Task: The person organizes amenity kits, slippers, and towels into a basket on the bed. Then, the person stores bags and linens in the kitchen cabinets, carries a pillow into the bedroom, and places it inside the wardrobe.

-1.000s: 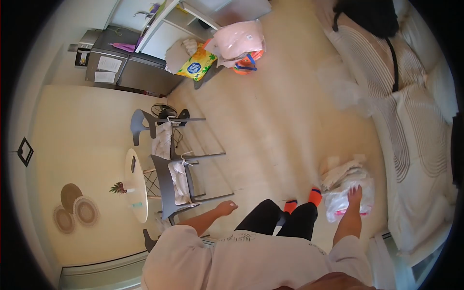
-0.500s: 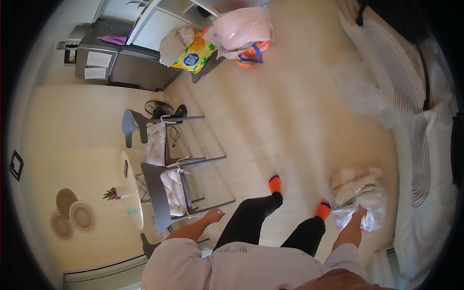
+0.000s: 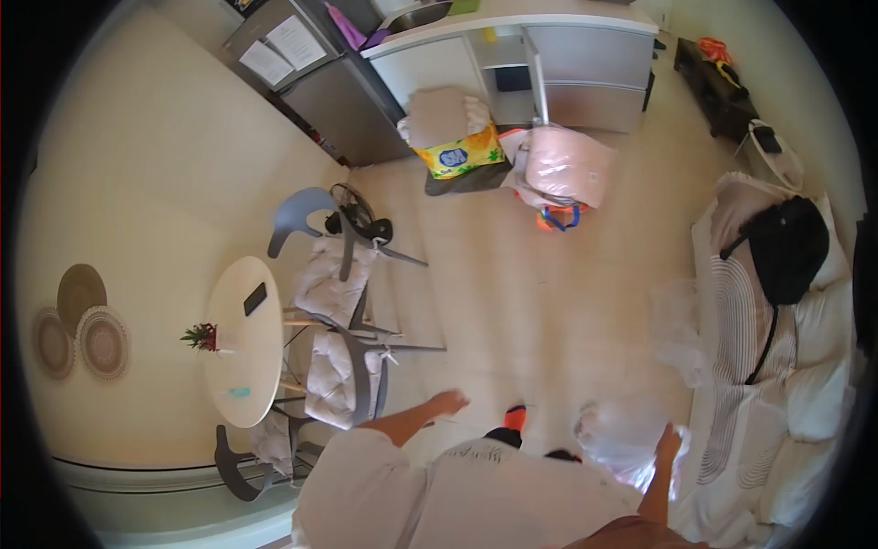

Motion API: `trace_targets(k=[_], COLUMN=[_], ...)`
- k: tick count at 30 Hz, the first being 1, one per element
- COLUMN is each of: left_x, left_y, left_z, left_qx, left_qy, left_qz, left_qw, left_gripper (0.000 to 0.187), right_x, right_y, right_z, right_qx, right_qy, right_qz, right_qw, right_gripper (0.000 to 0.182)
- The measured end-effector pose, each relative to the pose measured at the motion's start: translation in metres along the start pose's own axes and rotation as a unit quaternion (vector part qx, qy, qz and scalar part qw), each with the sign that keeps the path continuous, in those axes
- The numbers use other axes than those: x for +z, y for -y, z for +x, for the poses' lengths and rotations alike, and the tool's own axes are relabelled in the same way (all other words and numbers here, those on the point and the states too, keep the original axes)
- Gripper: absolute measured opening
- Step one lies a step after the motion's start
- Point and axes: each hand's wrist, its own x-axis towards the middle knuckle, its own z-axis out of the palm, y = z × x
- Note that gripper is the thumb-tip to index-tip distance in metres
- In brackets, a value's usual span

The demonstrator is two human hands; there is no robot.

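Specifically, the right hand (image 3: pixel 671 443) was positioned at the right edge of a clear plastic bag (image 3: pixel 622 430), with its fingers closed on the plastic. The bag was located low, ahead and to the right of the body, between an orange sock (image 3: pixel 516 419) on the left foot and the sofa (image 3: pixel 727 320). Its contents were blurred; contact between its underside and the floor (image 3: pixel 512 302) could not be determined. The left hand (image 3: pixel 448 403) was suspended to the left of the sock, with its fingers loosely extended and slightly blurred. Nearest to it on the left stood a grey chair fitted with a pale cushion (image 3: pixel 331 380). Beyond the chair was a round table (image 3: pixel 242 357), supporting a phone (image 3: pixel 255 299) and a small plant (image 3: pixel 200 337). A black backpack (image 3: pixel 791 252) rested on the sofa, and a sheet of clear film (image 3: pixel 677 320) lay on the floor just beside it. At the far side, a yellow bag (image 3: pixel 457 156) and a pink package (image 3: pixel 572 165) were placed next to each other in front of the white cabinet (image 3: pixel 585 64).
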Motion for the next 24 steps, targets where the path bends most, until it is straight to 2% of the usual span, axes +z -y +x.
trace_targets(k=[1, 2, 3, 4, 6, 8, 10, 12, 14, 16, 19, 22, 24], left_x=[-0.025, -0.060, -0.082, -0.108, -0.179, -0.253, -0.309, -0.366, -0.415, -0.472, -0.543, -0.590, -0.615], left_y=[-0.003, -0.013, -0.016, -0.026, -0.059, -0.117, -0.129, -0.144, -0.133, -0.178, -0.194, -0.182, -0.166], left_z=[0.006, 0.019, 0.038, 0.046, 0.063, 0.055, 0.087, 0.103, 0.140, 0.108, 0.124, 0.160, 0.163], left_qx=[0.057, 0.048, 0.032, 0.085, 0.139, 0.057, 0.082, 0.116, 0.194, 0.082, 0.118, 0.031, -0.048], left_qy=[-0.079, -0.054, -0.091, -0.182, -0.189, -0.177, -0.183, -0.230, -0.232, -0.222, -0.291, -0.334, -0.304], left_qz=[-0.019, -0.052, -0.054, -0.043, -0.088, -0.300, -0.268, -0.182, -0.125, -0.310, -0.302, -0.243, 0.019], left_qw=[0.995, 0.996, 0.994, 0.979, 0.968, 0.936, 0.943, 0.949, 0.945, 0.921, 0.900, 0.910, 0.951], left_gripper=[0.043, 0.044, 0.042, 0.041, 0.042, 0.042, 0.045, 0.046, 0.056, 0.074, 0.092, 0.096, 0.085], right_x=[-0.029, -0.038, -0.058, -0.062, -0.074, -0.071, -0.079, -0.059, -0.064, -0.085, -0.097, -0.110, -0.117], right_y=[0.053, 0.085, 0.132, 0.168, 0.253, 0.328, 0.409, 0.460, 0.523, 0.586, 0.656, 0.721, 0.759], right_z=[0.009, 0.021, 0.026, 0.028, 0.027, 0.020, 0.014, 0.021, 0.024, 0.030, 0.040, 0.049, 0.052], right_qx=[-0.013, -0.060, -0.128, -0.192, -0.159, -0.174, -0.244, -0.323, -0.386, -0.381, -0.498, -0.518, -0.508], right_qy=[0.048, 0.045, 0.094, 0.056, 0.103, 0.140, 0.227, 0.227, 0.268, 0.360, 0.416, 0.486, 0.535], right_qz=[-0.006, -0.036, -0.073, -0.074, 0.056, 0.079, 0.100, 0.098, 0.092, 0.041, 0.021, 0.010, -0.021], right_qw=[0.999, 0.997, 0.985, 0.977, 0.980, 0.971, 0.938, 0.914, 0.878, 0.850, 0.760, 0.704, 0.675], right_gripper=[0.059, 0.060, 0.058, 0.059, 0.054, 0.049, 0.052, 0.050, 0.048, 0.047, 0.046, 0.046, 0.046])
